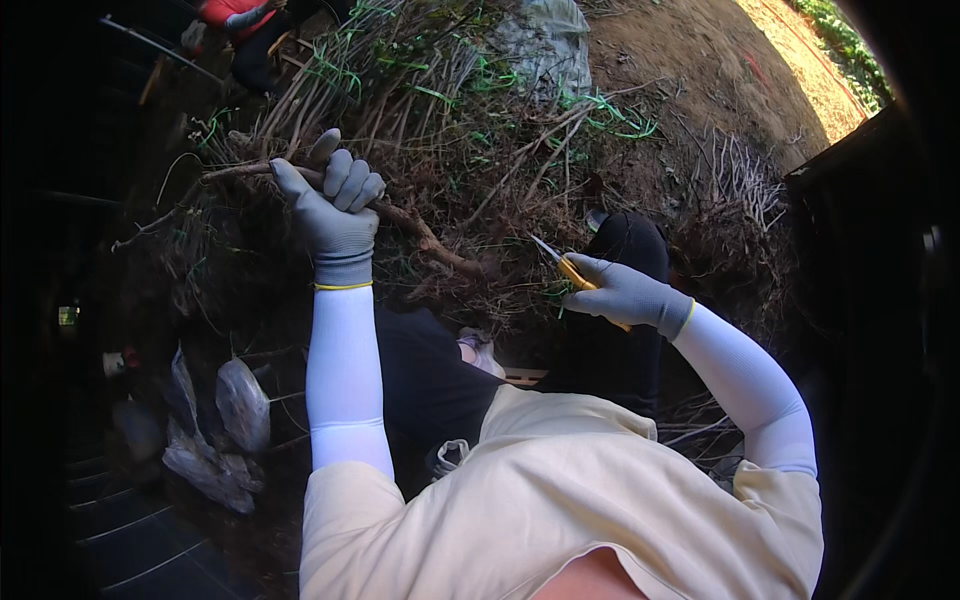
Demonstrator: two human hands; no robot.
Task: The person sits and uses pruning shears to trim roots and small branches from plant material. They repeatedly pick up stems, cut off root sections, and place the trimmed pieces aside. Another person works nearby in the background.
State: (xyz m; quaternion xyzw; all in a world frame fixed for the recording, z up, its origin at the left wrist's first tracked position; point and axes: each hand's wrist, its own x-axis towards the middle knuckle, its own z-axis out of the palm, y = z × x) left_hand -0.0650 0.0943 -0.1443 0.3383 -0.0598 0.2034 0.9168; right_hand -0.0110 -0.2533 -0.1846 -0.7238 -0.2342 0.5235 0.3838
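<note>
My left hand, in a grey work glove, is closed around a thick brown woody stem. The stem slants from the upper left down to a rooty end near the middle of the view. In my gloved right hand is a yellow-handled cutting tool with a slim metal blade, pointing up and left toward the stem's lower end. A gap separates the blade from the stem. Under both hands lies a tangle of fine brown roots. My fingers hide part of the tool's handle.
Bundles of thin plant stems with green ties lie ahead, beside a translucent plastic sheet. Another person is at the upper left. Clear plastic bags lie at the lower left. More rooted stems are at the right.
</note>
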